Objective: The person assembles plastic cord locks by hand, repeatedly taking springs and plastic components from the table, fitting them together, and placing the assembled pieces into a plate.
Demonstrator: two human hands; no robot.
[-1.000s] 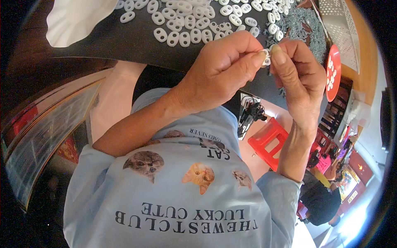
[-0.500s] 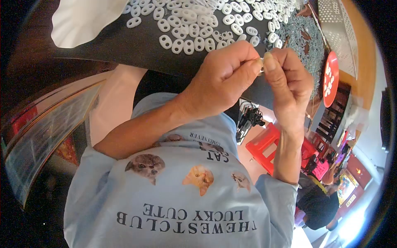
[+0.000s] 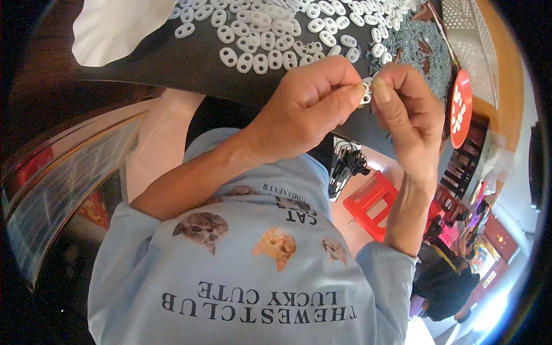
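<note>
My left hand [image 3: 322, 103] is closed, pinching a small white plastic two-hole piece [image 3: 365, 95] between thumb and index finger. Close beside it on the right, my right hand [image 3: 408, 109] has its thumb and fingers drawn together. Whatever lies between those fingertips is hidden. Many similar white oval two-hole pieces [image 3: 260, 63] are spread over the dark tabletop [image 3: 144, 76] beyond my hands. A heap of small grey pieces [image 3: 422, 52] lies past my right hand, too fine to make out singly.
A white wavy-edged dish [image 3: 112, 29] stands at the far left. On the right are a red plate [image 3: 460, 129] holding small white pieces and a white perforated basket [image 3: 468, 40]. A red stool [image 3: 374, 210] is below the table, and a person in dark clothing [image 3: 445, 282] is farther right.
My right hand has shifted slightly right, away from my left fingertips, so more of the white piece shows. My left hand keeps its pinch.
</note>
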